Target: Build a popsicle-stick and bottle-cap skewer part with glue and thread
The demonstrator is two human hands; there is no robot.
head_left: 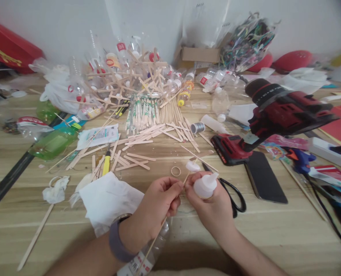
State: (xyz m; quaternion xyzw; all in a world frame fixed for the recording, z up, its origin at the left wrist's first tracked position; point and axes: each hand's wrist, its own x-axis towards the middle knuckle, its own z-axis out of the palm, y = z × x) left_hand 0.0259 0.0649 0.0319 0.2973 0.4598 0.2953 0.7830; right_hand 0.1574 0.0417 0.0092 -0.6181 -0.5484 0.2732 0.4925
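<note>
My left hand (156, 203) is closed, thumb and forefinger pinching a thin bamboo skewer (152, 245) that runs from the lower middle up past the fingertips. My right hand (216, 218) wraps round a small white squeeze bottle (204, 187) with a pointed nozzle tilted up to the right. Its thumb and fingertip meet the left fingertips at the skewer. Just beyond the fingers is a small white piece (192, 166), and a thin ring (175, 171) lies beside it. Below my hands, a clear plastic bottle (161, 241) is partly hidden by my left forearm.
Black-handled scissors (241, 207) lie partly behind my right hand. A phone (265, 178) and red cordless drill (285, 107) are at right. White tissue (109, 199), a yellow-handled tool (106, 164) and loose craft sticks (141, 143) lie at left and centre. Plastic bottles (220, 101) crowd the back.
</note>
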